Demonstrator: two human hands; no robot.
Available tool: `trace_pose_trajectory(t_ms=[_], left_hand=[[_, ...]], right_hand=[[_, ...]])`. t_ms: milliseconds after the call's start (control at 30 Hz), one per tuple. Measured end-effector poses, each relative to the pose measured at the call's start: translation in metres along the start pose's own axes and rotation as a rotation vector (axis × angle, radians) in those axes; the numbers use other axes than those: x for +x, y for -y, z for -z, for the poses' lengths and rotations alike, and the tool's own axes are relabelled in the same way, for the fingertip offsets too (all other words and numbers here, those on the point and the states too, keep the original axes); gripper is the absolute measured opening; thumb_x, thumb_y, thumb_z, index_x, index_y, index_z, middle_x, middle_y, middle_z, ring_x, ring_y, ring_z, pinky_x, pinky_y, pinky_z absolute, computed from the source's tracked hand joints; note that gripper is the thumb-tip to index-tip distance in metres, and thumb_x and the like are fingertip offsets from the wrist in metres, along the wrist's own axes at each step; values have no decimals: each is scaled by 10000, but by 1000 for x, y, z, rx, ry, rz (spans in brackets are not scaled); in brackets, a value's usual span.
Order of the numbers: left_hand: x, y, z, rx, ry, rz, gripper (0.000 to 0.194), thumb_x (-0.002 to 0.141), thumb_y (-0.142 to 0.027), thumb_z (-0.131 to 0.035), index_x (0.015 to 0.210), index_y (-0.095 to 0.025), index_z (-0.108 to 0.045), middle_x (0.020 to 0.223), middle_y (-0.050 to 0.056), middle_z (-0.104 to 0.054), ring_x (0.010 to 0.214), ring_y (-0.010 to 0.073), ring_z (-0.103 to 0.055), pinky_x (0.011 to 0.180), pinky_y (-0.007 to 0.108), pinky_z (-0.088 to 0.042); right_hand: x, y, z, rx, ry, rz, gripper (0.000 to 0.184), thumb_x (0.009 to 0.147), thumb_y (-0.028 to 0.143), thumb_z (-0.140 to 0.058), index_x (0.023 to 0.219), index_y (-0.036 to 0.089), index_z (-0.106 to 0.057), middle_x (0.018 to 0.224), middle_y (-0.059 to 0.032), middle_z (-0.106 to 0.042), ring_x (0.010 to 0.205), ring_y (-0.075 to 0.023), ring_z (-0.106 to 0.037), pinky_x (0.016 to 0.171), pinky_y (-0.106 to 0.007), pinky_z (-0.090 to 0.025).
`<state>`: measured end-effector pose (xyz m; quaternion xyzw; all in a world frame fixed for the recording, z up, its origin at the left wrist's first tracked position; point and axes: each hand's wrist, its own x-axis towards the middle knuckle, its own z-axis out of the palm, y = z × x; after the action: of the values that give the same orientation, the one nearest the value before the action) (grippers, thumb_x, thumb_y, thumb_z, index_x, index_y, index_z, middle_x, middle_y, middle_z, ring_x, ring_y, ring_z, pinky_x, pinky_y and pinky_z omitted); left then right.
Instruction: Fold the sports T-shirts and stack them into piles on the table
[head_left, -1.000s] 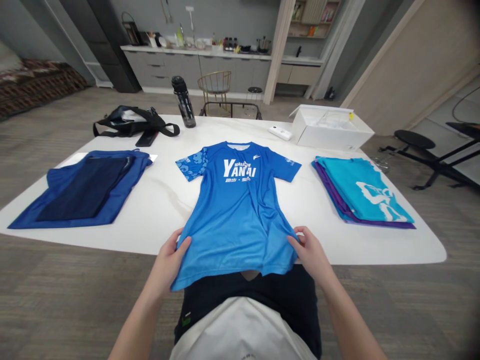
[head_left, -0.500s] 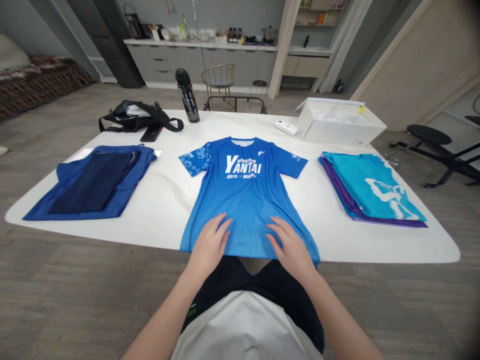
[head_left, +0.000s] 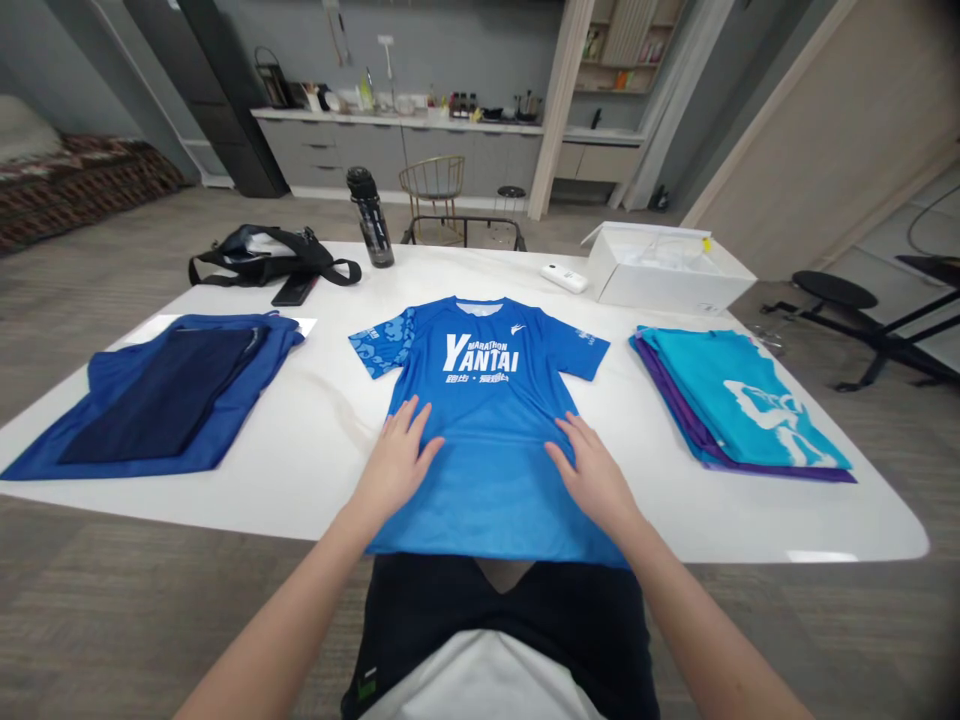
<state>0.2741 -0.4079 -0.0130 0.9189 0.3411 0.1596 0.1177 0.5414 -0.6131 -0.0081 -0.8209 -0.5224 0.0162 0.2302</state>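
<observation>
A blue T-shirt with white "Marathon Yantai" lettering lies spread face up, its collar away from me and its hem at the table's near edge. My left hand rests on the shirt's left side, fingers spread. On the opposite side, my right hand lies flat with its fingers apart. Neither hand grips the cloth. A slight crease crosses the shirt between the hands.
Folded dark blue clothes lie at left, and a turquoise and purple stack at right. Along the far side of the white table are a black bag, phone, bottle, white device and open white box.
Both hands have moved up the shirt, away from the hem, and slightly outward toward its sides. The lower part of the shirt looks flatter. My view has tilted up a little.
</observation>
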Motion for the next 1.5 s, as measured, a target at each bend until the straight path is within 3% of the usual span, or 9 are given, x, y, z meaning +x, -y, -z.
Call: trace_pose_trajectory(t_ms=[100, 233, 367, 567, 933, 1033, 1200, 1333, 1500], left_hand=[[72, 22, -7, 52, -14, 49, 629, 1028, -511, -399, 1523, -124, -439, 1637, 201, -325, 1512, 325, -329, 1210, 522, -332], [161, 55, -20, 136, 91, 198, 648, 1038, -506, -341, 1548, -111, -403, 1655, 204, -280, 1535, 345, -267, 1218, 569, -277], [218, 89, -27, 142, 132, 323, 690, 1037, -552, -227, 1588, -155, -345, 1675, 157, -252, 1548, 343, -228, 1227, 583, -237], [247, 132, -41, 153, 155, 425, 731, 1020, -581, -135, 1611, -184, -305, 1694, 100, -214, 1567, 303, -174, 1256, 550, -166], [301, 157, -49, 193, 194, 428, 806, 979, -686, -135, 1634, -227, -231, 1708, 73, -152, 1578, 289, -125, 1261, 560, -121], [317, 148, -50, 230, 181, 409, 785, 996, -635, -161, 1623, -174, -265, 1697, 114, -191, 1568, 315, -168, 1252, 579, -136], [352, 103, -69, 261, 81, 138, 669, 1032, -482, -181, 1603, -158, -308, 1684, 104, -247, 1562, 273, -202, 1266, 527, -138], [386, 85, -93, 167, 225, 203, 714, 1021, -540, -172, 1616, -159, -276, 1693, 90, -212, 1569, 277, -174, 1262, 549, -137], [419, 99, -106, 127, 196, 224, 741, 1013, -570, -164, 1624, -160, -254, 1703, 75, -172, 1576, 271, -144, 1272, 525, -103]], right_hand=[[78, -7, -7, 25, 6, -10, 638, 1030, 559, -383, 1508, 147, -475, 1605, -167, -398, 1502, -304, -339, 1223, -523, -306], [179, -20, -21, -26, 140, -205, 649, 1037, 580, -295, 1563, 214, -399, 1678, -106, -262, 1541, -354, -223, 1186, -690, -227], [240, -42, -32, -63, 193, -489, 695, 1023, 633, -146, 1602, 292, -324, 1702, -65, -195, 1544, -396, -168, 1152, -774, -126], [268, -83, -45, -187, 227, -565, 746, 976, 709, -89, 1628, 371, -218, 1720, -2, -103, 1559, -413, -34, 1116, -817, 9], [320, -116, -49, -294, 276, -478, 809, 938, 781, -102, 1636, 378, -162, 1723, -14, -80, 1553, -431, -48, 1096, -839, -57], [336, -109, -50, -309, 242, -457, 811, 957, 759, -120, 1632, 322, -229, 1712, -57, -148, 1548, -437, -83, 1104, -831, -23], [377, -70, -72, -222, 241, -103, 730, 1024, 637, -167, 1623, 233, -273, 1694, -87, -219, 1561, -297, -164, 1233, -606, -149], [408, -47, -102, -208, 332, -161, 719, 1024, 638, -165, 1630, 260, -246, 1706, -49, -163, 1568, -304, -127, 1213, -677, -101], [430, -46, -121, -243, 293, -185, 763, 996, 701, -131, 1641, 298, -187, 1715, -33, -107, 1574, -314, -69, 1190, -721, -21]])
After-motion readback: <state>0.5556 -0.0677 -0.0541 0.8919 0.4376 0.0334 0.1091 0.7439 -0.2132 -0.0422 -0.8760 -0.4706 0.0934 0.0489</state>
